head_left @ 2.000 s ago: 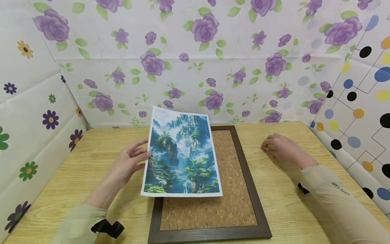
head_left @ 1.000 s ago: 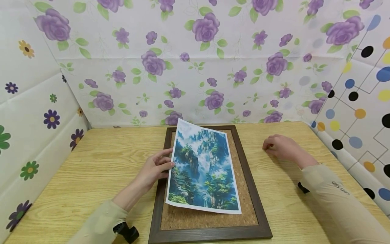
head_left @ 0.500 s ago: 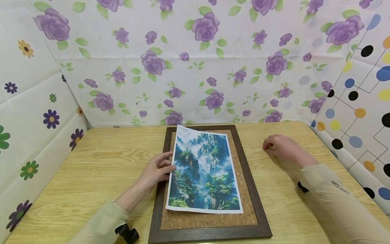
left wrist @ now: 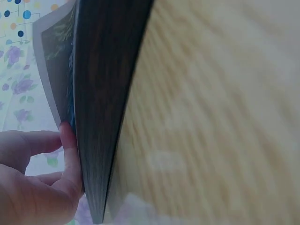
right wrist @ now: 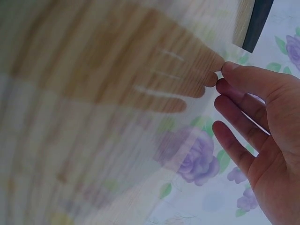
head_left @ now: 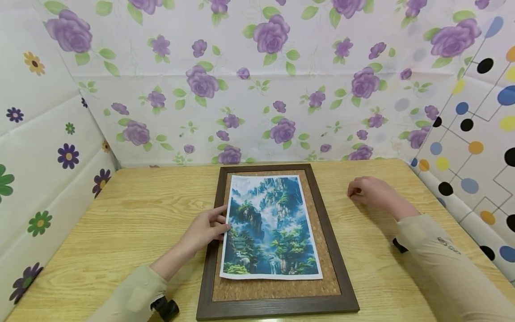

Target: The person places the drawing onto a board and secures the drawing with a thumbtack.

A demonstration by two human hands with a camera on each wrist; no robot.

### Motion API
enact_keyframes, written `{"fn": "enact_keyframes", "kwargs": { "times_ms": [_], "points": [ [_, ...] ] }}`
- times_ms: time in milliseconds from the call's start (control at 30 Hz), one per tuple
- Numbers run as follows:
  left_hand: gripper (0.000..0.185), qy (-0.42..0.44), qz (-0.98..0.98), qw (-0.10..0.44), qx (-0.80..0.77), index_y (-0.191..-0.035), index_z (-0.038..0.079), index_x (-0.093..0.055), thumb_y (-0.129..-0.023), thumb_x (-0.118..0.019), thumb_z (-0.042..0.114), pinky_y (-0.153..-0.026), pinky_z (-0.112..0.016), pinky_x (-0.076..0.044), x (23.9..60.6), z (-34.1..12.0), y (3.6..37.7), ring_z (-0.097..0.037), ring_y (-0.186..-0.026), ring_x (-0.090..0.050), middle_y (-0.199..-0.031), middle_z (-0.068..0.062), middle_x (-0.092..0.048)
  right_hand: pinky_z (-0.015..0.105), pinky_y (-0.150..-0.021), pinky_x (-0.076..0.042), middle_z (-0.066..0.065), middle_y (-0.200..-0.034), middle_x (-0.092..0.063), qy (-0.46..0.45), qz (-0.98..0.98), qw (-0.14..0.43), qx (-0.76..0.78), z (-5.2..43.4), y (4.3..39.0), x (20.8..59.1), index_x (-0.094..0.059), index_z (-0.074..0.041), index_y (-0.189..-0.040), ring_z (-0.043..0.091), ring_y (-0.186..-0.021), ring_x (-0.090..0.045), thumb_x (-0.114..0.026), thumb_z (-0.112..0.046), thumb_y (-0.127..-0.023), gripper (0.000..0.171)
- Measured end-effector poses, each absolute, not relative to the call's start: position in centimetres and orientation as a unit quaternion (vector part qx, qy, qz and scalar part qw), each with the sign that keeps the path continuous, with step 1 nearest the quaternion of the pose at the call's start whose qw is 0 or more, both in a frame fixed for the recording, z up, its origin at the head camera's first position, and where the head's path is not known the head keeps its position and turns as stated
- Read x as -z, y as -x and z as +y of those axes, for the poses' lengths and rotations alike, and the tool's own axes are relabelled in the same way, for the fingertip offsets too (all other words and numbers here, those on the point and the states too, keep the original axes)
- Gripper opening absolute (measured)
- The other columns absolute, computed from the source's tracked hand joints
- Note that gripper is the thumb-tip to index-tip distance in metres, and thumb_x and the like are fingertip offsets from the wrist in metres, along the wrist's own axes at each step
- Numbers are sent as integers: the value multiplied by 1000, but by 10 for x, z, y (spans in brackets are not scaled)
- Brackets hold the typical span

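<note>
Head view: landscape print (head_left: 271, 228) flat on cork board (head_left: 277, 288) inside dark frame (head_left: 209, 268). Left hand (head_left: 205, 230) touching print's left edge, grip relaxed. Right hand (head_left: 372, 192) on surface (head_left: 120, 232), loosely curled, holding nothing.

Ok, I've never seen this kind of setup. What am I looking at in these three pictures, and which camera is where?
No machine here: a person works with bare hands, wearing three cameras. The head view looks down at a wooden table. On it lies a dark-framed cork board, and a landscape print lies flat on the cork. The left hand touches the print's left edge, over the frame. The right hand rests on the table to the right, apart from the board, holding nothing that I can see. The left wrist view shows the frame edge-on, with fingers against it. The right wrist view is blurred: the hand, fingers relaxed, over the table.
</note>
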State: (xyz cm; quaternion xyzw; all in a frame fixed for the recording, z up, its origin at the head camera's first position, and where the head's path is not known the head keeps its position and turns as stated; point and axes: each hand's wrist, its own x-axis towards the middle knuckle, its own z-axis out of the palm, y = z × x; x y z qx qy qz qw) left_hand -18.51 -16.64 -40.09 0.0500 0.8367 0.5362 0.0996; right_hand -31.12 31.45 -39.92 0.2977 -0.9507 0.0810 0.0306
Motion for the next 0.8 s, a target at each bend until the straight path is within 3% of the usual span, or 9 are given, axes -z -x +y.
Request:
{"fn": "enact_keyframes", "kwargs": {
  "times_ms": [500,800],
  "points": [
    [62,-55,858,113,-497,-150,2,-40,-94,-64,6,-72,-31,-61,396,-165,185,-14,-77,-66,-103,-14,-63,36,-71,-58,1,-87,-73,-271,-958,16,-92,315,312,398,-75,-13,-91,15,-79,-67,-75,-5,-85,10],
    [63,-61,853,117,-505,-151,1,-39,-93,-65,6,-75,-33,-62,397,-165,185,-15,-82,-66,-102,-14,-62,35,-69,-57,0,-86,-72,-272,-958,16,-91,313,312,396,-75,-14,-89,14,-78,-66,-75,-5,-85,10]
  ]
}}
